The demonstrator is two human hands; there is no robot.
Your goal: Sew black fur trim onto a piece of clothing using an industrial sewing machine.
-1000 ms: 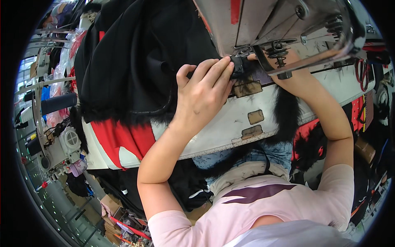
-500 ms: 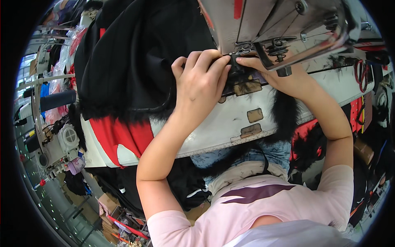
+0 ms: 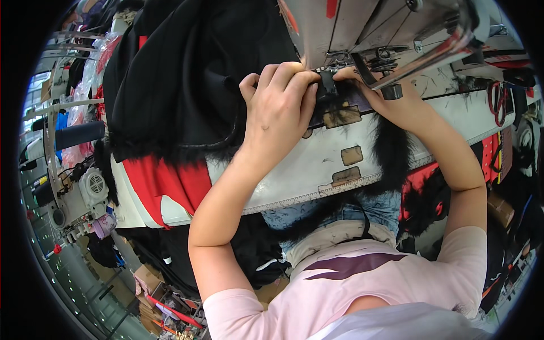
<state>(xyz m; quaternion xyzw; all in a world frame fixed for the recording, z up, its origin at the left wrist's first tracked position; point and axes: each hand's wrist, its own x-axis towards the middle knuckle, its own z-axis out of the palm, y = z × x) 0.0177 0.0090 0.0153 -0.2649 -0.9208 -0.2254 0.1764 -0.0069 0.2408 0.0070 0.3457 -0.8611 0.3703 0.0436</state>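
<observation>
Under the head of a sewing machine point(image 3: 371, 25), both my hands work close to the presser-foot area. My left hand point(image 3: 279, 105) has its fingers bent and pressed down at the edge of a large black garment point(image 3: 187, 85), thumb against index finger. This garment spreads to the left and has fluffy black trim along its lower border. My right hand point(image 3: 391, 105), partly covered by the machine's metal parts, has its index finger pointing at the presser foot. From beneath it hangs a strip of black fur point(image 3: 392, 153), which it seems to grip; the exact hold is hidden.
Red cloth point(image 3: 170, 187) lies over the white machine table point(image 3: 283, 190) at the left. Red-handled scissors point(image 3: 497, 105) rest at the right. A ruler strip point(image 3: 294, 203) runs along the table's front edge, above my lap. Another machine's motor point(image 3: 95, 184) stands further left.
My right fingertips have shifted slightly right and up, widening the gap to the left hand. The left hand's fingers have moved only a little, and the garment's folds have shifted slightly.
</observation>
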